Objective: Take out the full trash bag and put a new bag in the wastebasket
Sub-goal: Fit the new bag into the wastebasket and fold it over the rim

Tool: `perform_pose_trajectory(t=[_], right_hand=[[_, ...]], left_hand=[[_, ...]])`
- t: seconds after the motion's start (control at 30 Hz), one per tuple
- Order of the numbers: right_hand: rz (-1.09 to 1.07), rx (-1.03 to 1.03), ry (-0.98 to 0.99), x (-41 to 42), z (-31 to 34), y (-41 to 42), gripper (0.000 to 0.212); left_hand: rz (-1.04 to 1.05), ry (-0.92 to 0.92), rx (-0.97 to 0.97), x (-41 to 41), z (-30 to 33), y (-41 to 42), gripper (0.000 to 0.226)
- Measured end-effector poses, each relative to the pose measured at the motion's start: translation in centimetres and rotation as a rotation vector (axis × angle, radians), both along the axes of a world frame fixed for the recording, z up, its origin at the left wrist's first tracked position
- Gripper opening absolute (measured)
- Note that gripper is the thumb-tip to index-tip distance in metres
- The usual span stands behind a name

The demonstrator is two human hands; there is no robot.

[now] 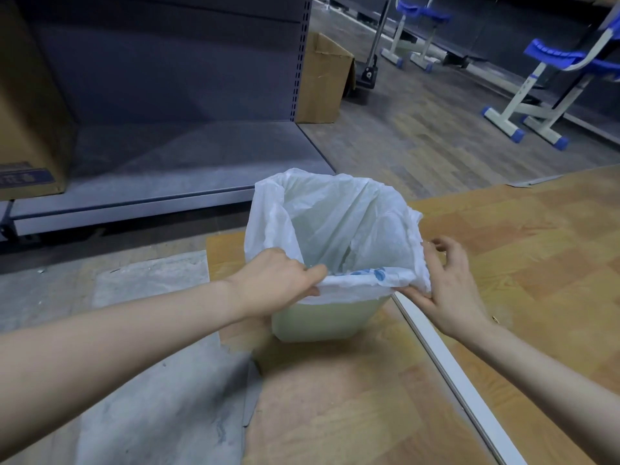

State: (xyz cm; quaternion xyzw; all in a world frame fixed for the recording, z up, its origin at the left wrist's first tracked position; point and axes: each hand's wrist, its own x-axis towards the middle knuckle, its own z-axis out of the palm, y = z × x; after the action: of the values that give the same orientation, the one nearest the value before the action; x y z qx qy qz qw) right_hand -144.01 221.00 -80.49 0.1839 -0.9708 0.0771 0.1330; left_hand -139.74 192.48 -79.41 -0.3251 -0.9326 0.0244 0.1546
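Observation:
A pale green wastebasket [318, 322] stands on the wooden floor in the middle of the view. A thin white trash bag [335, 216] with blue print lines it, and its mouth is folded over the rim. My left hand [278, 280] pinches the bag's near edge at the rim's left corner. My right hand [449, 283] holds the bag's folded edge at the near right corner, thumb and fingers on the plastic. The inside of the bag looks empty as far as I can see.
A grey metal shelf unit [161, 156] stands behind the basket, with a cardboard box [30, 105] at its left end. Another cardboard box [323, 78] sits behind the shelf's upright. Blue and white chairs [550, 85] stand far right. A white strip [449, 370] lies on the floor.

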Motion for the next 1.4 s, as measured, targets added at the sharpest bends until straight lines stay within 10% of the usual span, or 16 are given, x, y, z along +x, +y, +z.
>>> perform_pose_trajectory(t=[0.4,0.63,0.97,1.17,1.4], right_hand=[[0.31,0.478,0.511,-1.7,1.4,0.0,0.06],[0.304,0.301,0.163,-1.8,1.8,0.2,0.025],[0.045,-0.06,-0.236,0.1,-0.4,-1.2,0.055],[0.216,0.07,0.329,-0.8,1.9,0.5,0.073],[0.353,-0.461,-0.406,-1.8,0.7,-2.4,0.059]], left_hand=[[0.044,0.004,-0.072,0.2,0.3,0.1,0.044],[0.066,0.07,-0.1,-0.3,0.0,0.1,0.043],[0.045,0.098,-0.053,-0.8,-0.9,-0.9,0.053],[-0.057,0.095,0.141,-1.1,-0.9,-2.4,0.056],[0.23,-0.265,0.553,0.2,-2.9,-4.5,0.068]])
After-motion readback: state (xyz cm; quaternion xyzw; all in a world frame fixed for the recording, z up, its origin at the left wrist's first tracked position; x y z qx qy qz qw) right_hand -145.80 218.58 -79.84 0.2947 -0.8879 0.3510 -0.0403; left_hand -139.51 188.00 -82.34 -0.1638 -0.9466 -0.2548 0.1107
